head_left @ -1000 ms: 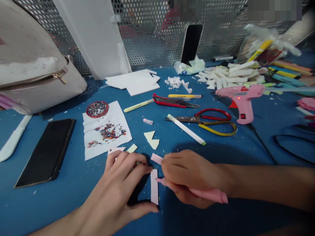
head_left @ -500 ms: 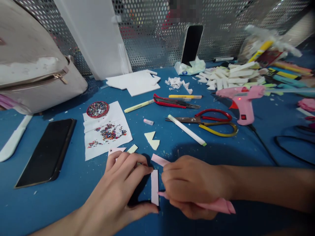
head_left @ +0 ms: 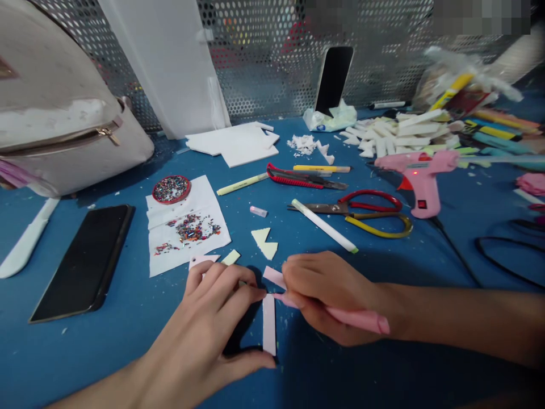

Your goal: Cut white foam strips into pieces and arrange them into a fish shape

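Left hand (head_left: 202, 318), toward near edge of the table (head_left: 85, 352): fingers arched, thumb and forefinger pinching a pale strip (head_left: 269, 326) by its two ends, its length running toward the near edge. Right hand (head_left: 330, 287): fingers curled tight around a pink marker (head_left: 355, 319), tip right at the strip's far right corner. Second strip (head_left: 273, 276), pink, just beyond, partly hidden by right hand; cannot tell whether held.

Beyond the hands: notched cream piece (head_left: 266, 248), then scissors (head_left: 327, 208) with a white marker (head_left: 327, 228) across the blades. Toward right edge, pink glue gun (head_left: 427, 193), red light lit. Toward left edge, dark phone (head_left: 83, 264); right of it, paper (head_left: 162, 266) bearing loose beads (head_left: 189, 229). Far left corner: pale bag (head_left: 63, 170)
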A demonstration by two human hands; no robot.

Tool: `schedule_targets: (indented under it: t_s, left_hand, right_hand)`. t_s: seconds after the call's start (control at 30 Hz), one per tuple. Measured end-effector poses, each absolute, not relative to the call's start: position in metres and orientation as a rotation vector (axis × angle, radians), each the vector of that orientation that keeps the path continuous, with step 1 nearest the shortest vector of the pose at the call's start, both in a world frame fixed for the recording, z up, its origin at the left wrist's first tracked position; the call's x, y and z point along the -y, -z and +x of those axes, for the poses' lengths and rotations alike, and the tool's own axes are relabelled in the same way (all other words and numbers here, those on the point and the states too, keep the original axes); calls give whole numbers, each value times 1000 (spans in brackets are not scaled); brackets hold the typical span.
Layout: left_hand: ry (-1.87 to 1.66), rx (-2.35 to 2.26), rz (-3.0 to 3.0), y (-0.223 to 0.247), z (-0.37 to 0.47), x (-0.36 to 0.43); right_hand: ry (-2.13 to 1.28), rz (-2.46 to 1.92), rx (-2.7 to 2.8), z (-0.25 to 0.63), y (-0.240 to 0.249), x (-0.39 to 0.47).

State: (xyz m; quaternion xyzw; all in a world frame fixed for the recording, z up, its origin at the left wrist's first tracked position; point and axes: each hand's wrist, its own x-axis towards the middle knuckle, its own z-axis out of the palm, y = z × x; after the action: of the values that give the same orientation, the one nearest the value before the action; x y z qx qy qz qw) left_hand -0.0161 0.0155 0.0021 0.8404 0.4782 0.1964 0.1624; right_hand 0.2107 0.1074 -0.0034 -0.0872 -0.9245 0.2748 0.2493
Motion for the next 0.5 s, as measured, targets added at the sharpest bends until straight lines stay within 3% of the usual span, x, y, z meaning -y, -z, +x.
schedule_targets:
  t_s: [0.5]
  left_hand:
    - [-541, -1383, 2386, -1, -16, -15]
  right_hand:
    - [-744, -235, 2527, 210, 4, -108]
